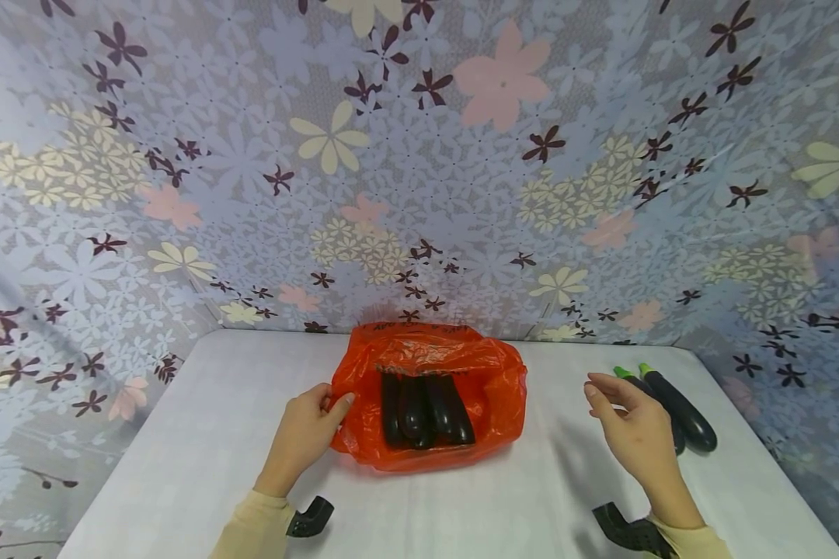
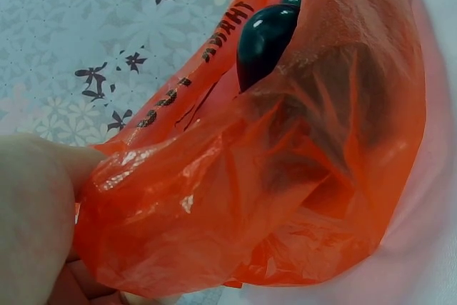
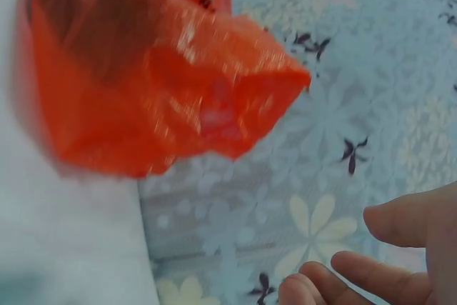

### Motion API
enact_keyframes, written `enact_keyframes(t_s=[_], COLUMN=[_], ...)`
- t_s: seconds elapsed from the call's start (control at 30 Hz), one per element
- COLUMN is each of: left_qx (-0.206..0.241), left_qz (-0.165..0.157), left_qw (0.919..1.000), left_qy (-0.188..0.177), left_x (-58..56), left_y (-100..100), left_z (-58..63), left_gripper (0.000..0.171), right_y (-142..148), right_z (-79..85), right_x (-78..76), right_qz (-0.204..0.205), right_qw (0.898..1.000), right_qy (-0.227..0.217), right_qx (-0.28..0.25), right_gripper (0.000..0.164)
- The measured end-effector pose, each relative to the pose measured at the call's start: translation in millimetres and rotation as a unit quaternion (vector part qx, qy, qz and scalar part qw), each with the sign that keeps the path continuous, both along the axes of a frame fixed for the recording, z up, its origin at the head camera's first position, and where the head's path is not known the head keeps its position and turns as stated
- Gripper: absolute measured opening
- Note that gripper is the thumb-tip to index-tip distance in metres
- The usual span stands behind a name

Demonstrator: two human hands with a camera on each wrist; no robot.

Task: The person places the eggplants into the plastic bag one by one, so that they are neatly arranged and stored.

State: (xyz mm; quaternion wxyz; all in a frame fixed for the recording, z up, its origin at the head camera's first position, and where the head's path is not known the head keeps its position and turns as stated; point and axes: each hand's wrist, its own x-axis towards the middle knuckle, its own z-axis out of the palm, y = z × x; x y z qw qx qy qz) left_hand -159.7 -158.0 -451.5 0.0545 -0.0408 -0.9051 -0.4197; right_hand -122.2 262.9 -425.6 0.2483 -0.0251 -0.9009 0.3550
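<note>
A red plastic bag (image 1: 503, 388) with black print lies on the white table, its mouth facing the person. Inside it several dark, glossy eggplants (image 1: 414, 411) lie side by side. The left hand (image 1: 310, 423) pinches the bag's left edge between thumb and fingers; in the left wrist view the thin plastic (image 2: 164, 226) stretches out from that hand. To the right of the bag the right hand (image 1: 632, 427) hovers with relaxed fingers and holds nothing. Behind it lie two more eggplants (image 1: 681, 407) with green stems, partly covered by the hand in the head view.
The white table (image 1: 252, 373) ends at the back against a wall covering with a flower pattern (image 1: 419, 194), which also rises on both sides. A black wrist mount (image 1: 311, 516) sits at the left sleeve, and another black mount (image 1: 629, 528) at the right.
</note>
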Motion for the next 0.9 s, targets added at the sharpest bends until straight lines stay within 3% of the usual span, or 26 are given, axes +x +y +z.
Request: enact_keyframes(t_s=[0.27,0.9], left_qx=[0.0,0.004], left_qz=[0.002,-0.002], left_qw=[1.0,0.9999], left_qy=[0.006,-0.017], left_x=[-1.6,-1.3], left_y=[0.0,0.2], left_z=[-0.5,0.0], left_gripper=[0.024,0.023], right_y=[22.0,73.9], right_z=[-9.7,-30.6], right_x=[-4.0,-6.3], right_qz=[-0.051,-0.12], right_qw=[0.999,0.992], right_qy=[-0.01,-0.038], right_qx=[0.009,-0.009], right_gripper=[0.038,0.044])
